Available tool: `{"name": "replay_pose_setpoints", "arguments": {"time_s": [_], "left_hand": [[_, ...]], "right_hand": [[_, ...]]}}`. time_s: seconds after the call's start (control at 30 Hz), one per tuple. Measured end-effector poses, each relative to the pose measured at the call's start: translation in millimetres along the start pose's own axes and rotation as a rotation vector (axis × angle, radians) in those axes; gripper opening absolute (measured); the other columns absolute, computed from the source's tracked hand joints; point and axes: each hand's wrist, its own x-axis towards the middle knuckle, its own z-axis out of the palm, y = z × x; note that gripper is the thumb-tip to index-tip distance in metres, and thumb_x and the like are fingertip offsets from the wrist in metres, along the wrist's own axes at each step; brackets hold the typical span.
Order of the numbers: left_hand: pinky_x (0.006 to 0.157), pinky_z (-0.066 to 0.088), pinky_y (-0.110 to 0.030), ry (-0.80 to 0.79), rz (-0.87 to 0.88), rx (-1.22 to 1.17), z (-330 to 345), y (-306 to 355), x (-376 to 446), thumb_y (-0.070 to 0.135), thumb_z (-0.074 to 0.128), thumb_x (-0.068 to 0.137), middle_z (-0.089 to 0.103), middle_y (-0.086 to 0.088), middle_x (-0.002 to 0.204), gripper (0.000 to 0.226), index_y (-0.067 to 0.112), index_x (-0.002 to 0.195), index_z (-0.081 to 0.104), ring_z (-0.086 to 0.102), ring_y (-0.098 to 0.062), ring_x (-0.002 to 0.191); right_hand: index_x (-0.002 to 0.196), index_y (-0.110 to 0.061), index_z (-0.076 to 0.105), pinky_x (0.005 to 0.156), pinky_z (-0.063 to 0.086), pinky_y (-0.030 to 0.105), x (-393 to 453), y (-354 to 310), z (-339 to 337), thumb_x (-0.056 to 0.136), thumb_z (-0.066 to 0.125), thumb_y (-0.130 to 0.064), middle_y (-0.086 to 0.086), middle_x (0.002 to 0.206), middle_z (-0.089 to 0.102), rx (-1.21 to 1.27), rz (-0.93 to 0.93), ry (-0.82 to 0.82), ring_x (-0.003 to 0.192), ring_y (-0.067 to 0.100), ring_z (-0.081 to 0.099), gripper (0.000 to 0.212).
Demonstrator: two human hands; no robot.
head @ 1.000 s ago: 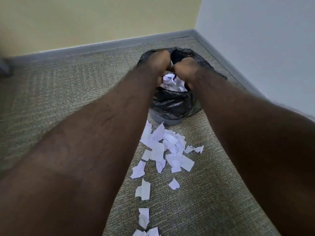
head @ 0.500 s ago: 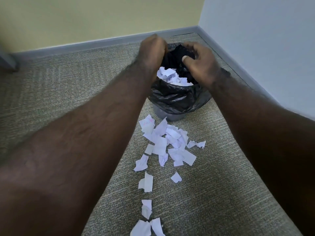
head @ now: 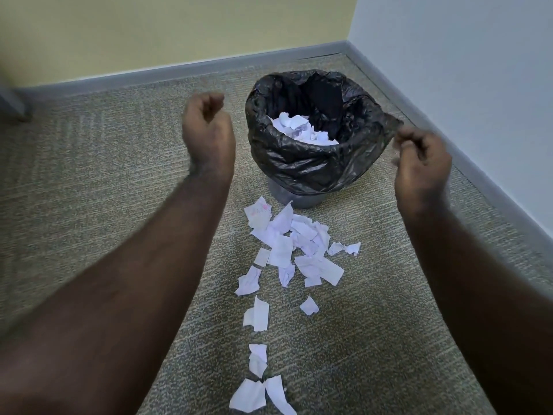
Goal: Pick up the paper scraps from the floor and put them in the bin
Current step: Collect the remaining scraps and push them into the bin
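Your two bare forearms reach forward over the carpet (head: 89,181). The bin (head: 317,163), lined in crumpled black plastic, stands between your hands near the corner, white scraps inside. Your left hand (head: 208,136) curls loosely, empty; your right hand (head: 422,163) is blurred, fingers bent, holding nothing. Torn paper scraps (head: 287,250) trail along the floor before the bin.

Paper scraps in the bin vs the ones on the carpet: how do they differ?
The scraps in the bin sit heaped inside the black liner; the scraps on the carpet lie mostly flat. The binned ones look crumpled together; the floor ones trail loosely toward the camera, some lying apart. Both are white torn paper.
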Motion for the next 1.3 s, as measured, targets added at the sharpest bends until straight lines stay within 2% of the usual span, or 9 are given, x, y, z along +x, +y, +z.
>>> {"name": "replay_pose_setpoints", "arguments": {"time_s": [0.17,0.27,0.4,0.57,0.7,0.83,0.97,1.13,1.3], "left_hand": [[0.083,0.052,-0.012,-0.060,-0.068,0.304,-31.6,-66.6,-8.6,-0.004,0.052,0.083,0.066,-0.009,0.113,0.032,0.005,0.111,0.064,0.063,-0.015,0.103],[0.080,0.047,-0.005,-0.244,-0.122,0.482,-39.8,-93.3,-23.2,-0.001,0.053,0.091,0.056,-0.006,0.130,0.036,0.011,0.124,0.060,0.059,-0.014,0.112],[0.105,0.041,-0.029,-0.592,-0.251,0.718,-37.4,-131.1,-36.2,0.016,0.059,0.093,0.039,-0.010,0.149,0.051,0.016,0.143,0.046,0.048,-0.024,0.129],[0.121,0.019,-0.036,-0.882,-0.262,0.939,-20.8,-162.5,-40.1,0.031,0.061,0.094,0.018,-0.013,0.162,0.072,0.016,0.154,0.025,0.021,-0.028,0.148],[0.122,0.012,-0.040,-1.014,-0.210,1.044,-10.1,-174.7,-39.0,0.049,0.056,0.094,0.009,-0.011,0.164,0.073,0.025,0.154,0.023,0.008,-0.028,0.151],[0.120,0.014,-0.038,-1.146,-0.165,1.097,-2.8,-175.6,-47.2,0.050,0.052,0.095,0.020,-0.011,0.162,0.063,0.025,0.151,0.035,0.016,-0.029,0.149],[0.106,0.040,-0.047,-1.248,-0.015,1.040,-11.8,-186.3,-62.9,0.064,0.037,0.085,0.056,-0.014,0.135,0.068,0.017,0.127,0.063,0.051,-0.036,0.123],[0.112,0.030,-0.039,-1.264,0.068,0.903,-39.2,-171.9,-100.7,0.051,0.034,0.087,0.053,-0.016,0.139,0.069,0.007,0.136,0.053,0.045,-0.032,0.127],[0.112,0.028,-0.035,-1.204,0.089,0.789,-73.5,-163.5,-128.4,0.027,0.049,0.096,0.056,-0.022,0.133,0.046,-0.001,0.133,0.054,0.044,-0.022,0.123]], "right_hand": [[0.130,-0.005,0.057,0.092,0.048,0.013,-60.3,80.5,-28.2,0.099,0.052,-0.011,0.016,0.132,0.060,-0.337,0.240,-0.341,0.118,0.021,0.058,0.032],[0.147,-0.015,0.040,0.102,0.045,0.037,-87.7,120.8,-27.7,0.095,0.062,-0.027,0.014,0.149,0.042,-0.477,0.479,-0.542,0.127,0.027,0.052,0.058],[0.151,-0.028,0.026,0.107,0.043,0.044,-109.6,151.9,-11.9,0.070,0.078,-0.057,0.012,0.154,0.036,-0.356,0.633,-0.607,0.131,0.024,0.047,0.101],[0.155,-0.025,0.016,0.121,0.022,0.049,-113.6,154.2,18.2,0.076,0.076,-0.051,0.004,0.163,0.014,-0.441,0.523,-0.632,0.150,0.024,0.016,0.103],[0.155,-0.024,0.018,0.120,0.025,0.046,-104.9,151.0,41.8,0.074,0.077,-0.053,0.003,0.161,0.022,-0.399,0.428,-0.745,0.148,0.021,0.022,0.104],[0.151,-0.021,0.029,0.118,0.026,0.039,-106.1,146.5,61.2,0.074,0.082,-0.042,0.005,0.154,0.032,-0.416,0.339,-0.845,0.143,0.021,0.029,0.096],[0.149,-0.018,0.034,0.121,0.023,0.037,-124.3,142.1,68.9,0.075,0.082,-0.035,0.006,0.156,0.031,-0.410,0.244,-0.902,0.147,0.020,0.026,0.089],[0.147,-0.012,0.036,0.117,0.022,0.025,-148.3,135.5,61.7,0.077,0.081,-0.026,0.005,0.156,0.035,-0.388,0.173,-0.916,0.145,0.018,0.030,0.084],[0.146,-0.011,0.039,0.107,0.008,-0.001,-174.3,128.3,44.6,0.076,0.081,-0.028,0.006,0.154,0.035,-0.396,0.052,-0.986,0.143,0.012,0.028,0.084]]}}
